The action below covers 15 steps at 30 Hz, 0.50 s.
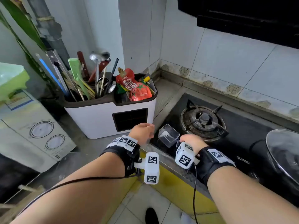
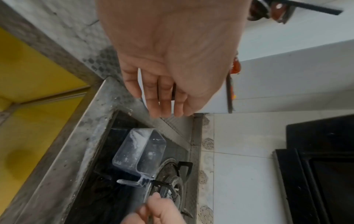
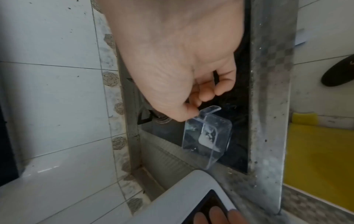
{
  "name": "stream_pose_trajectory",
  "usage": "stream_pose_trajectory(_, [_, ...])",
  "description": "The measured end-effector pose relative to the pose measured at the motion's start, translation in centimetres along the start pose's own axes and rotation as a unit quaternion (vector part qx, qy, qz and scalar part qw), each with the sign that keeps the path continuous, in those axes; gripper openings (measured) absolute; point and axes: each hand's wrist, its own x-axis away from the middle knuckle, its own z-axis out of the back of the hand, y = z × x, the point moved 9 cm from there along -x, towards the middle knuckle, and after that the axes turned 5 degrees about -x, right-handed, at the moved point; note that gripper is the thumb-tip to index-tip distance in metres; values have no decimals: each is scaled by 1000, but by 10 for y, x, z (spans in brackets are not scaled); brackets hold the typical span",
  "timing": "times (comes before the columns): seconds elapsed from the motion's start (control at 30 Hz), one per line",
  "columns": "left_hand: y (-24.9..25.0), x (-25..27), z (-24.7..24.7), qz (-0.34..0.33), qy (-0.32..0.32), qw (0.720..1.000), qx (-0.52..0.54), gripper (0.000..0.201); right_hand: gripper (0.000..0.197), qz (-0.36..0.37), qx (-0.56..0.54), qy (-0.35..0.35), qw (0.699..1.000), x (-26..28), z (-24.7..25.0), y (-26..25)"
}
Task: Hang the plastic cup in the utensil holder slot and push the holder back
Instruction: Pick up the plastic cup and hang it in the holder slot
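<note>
Pinching the plastic cup (image 1: 168, 135), right hand (image 1: 191, 139) hovers over stove (image 1: 242, 135).

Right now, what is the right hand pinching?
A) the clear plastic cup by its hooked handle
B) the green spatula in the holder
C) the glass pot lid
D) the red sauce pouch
A: the right hand pinches the hooked handle of the clear plastic cup, which is held low above the black stove top, beside the white utensil holder.
</note>
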Motion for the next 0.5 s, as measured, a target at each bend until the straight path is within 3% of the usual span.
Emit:
stream_pose_trajectory(0.03, [-6,-3,-3,12,-3,1000,26,15,39,9,10,-26,1000,-7,-9,4])
stream_pose_trajectory(0.2, [-31,-2,-20,110,-21,990,90,10,49,-74,-77,13,994,-21,-13,37])
stream_pose_trajectory(0.4, [-49,-4,-20,122,-24,990,70,9,26,-107,-168,12,980,-23,-28,47])
stream_pose_trajectory(0.5, [-51,-4,-14,130,-18,988,79,19,19,-104,-198,3,975,-27,-38,48])
